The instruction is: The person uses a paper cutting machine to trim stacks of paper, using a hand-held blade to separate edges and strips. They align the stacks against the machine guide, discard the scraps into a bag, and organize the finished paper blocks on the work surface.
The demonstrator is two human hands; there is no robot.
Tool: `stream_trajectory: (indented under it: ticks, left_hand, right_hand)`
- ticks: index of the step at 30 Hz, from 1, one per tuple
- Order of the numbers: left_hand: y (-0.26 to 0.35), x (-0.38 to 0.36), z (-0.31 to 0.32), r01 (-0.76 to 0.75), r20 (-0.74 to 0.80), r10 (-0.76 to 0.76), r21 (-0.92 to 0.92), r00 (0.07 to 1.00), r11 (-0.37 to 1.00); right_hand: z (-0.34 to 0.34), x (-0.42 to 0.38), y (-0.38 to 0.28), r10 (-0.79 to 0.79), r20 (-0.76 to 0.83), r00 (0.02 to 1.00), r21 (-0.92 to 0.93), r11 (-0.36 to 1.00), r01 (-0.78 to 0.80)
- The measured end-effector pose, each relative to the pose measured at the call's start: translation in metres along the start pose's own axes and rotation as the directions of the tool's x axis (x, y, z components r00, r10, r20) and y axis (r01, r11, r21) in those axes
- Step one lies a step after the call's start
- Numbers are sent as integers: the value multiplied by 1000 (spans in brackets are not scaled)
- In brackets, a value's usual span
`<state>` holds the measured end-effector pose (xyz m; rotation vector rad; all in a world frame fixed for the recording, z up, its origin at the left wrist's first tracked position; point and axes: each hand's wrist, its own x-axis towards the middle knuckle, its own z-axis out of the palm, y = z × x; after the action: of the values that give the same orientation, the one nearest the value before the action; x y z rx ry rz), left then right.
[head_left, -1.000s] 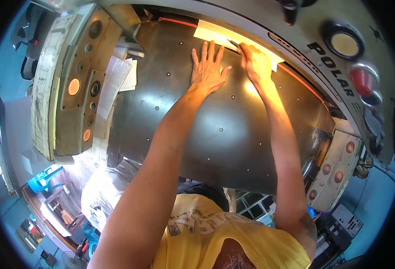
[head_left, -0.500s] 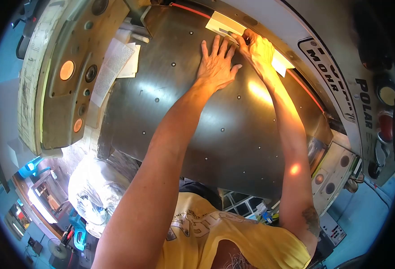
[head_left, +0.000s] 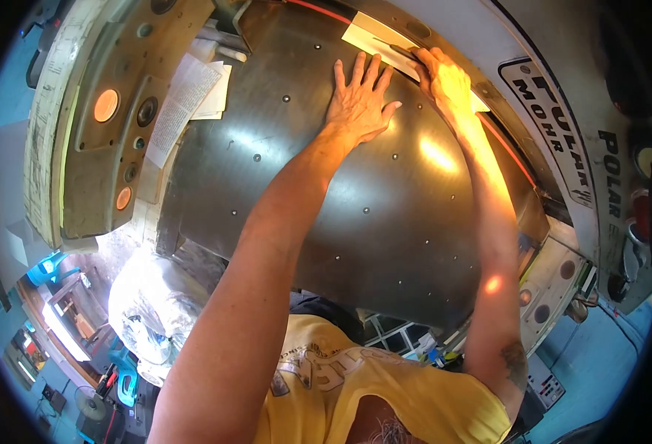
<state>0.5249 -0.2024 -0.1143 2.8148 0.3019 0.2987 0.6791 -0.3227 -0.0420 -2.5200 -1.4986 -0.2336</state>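
Observation:
My left hand (head_left: pixel 357 103) lies flat on the dark metal table (head_left: pixel 303 185), fingers spread, its fingertips near the lower edge of a pale paper strip (head_left: pixel 370 43). To its right, my right hand (head_left: pixel 444 80) is closed around a thin dark pen-like tool (head_left: pixel 402 52), whose tip points left over the strip. The strip lies along the machine's front edge under warm light, and part of it is hidden beneath my right hand.
Printed sheets (head_left: pixel 181 103) lie at the table's left, beside a side panel with round buttons (head_left: pixel 106 106). The machine body with a nameplate (head_left: pixel 548 129) curves along the right. A plastic-wrapped bundle (head_left: pixel 156 303) sits at lower left.
My right hand has shifted slightly right, and the tool shows more clearly. More of the paper strip is uncovered between my hands. My left hand stays flat, a little farther from the tool.

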Motion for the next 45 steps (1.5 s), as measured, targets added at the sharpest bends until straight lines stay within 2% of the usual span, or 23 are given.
stream_trajectory:
  ticks: [1,4,7,10,16,19,22,30,34,39,45]
  left_hand:
    - [0,0,-1,2,11,-2,-15,1000,1000]
    - [1,0,-1,14,16,-14,-33,1000,999]
    - [0,0,1,10,-12,-11,-35,1000,999]
    - [-1,1,3,1,-13,0,16,1000,1000]
    - [-1,2,-1,11,34,-11,2,999,1000]
    - [-1,1,1,14,6,-14,-16,1000,1000]
    - [-1,1,0,11,16,-11,4,1000,1000]
    - [-1,1,3,1,-7,-1,36,1000,999]
    - [-2,1,5,-1,-7,1,42,1000,999]
    - [-2,1,7,-6,-9,6,50,1000,999]
    - [-1,2,6,-7,12,6,76,1000,997]
  right_hand:
    - [7,1,5,-33,-57,998,-91,996,28]
    - [1,7,-9,-42,-89,995,-60,998,36]
    - [4,7,-4,-67,7,998,-145,987,67]
    - [10,8,-2,-57,-35,998,-110,993,53]
    - [17,2,7,-66,-69,995,-173,984,54]
    - [15,0,6,-89,-95,992,-226,972,65]
    - [18,-2,11,-102,-52,993,-338,938,79]
    - [-5,-37,46,-43,83,996,-425,902,74]
    - [-24,-69,68,-44,85,995,-427,901,76]
    - [-50,-107,93,80,193,978,-410,912,7]
    - [-74,-152,126,108,242,964,-413,911,1]
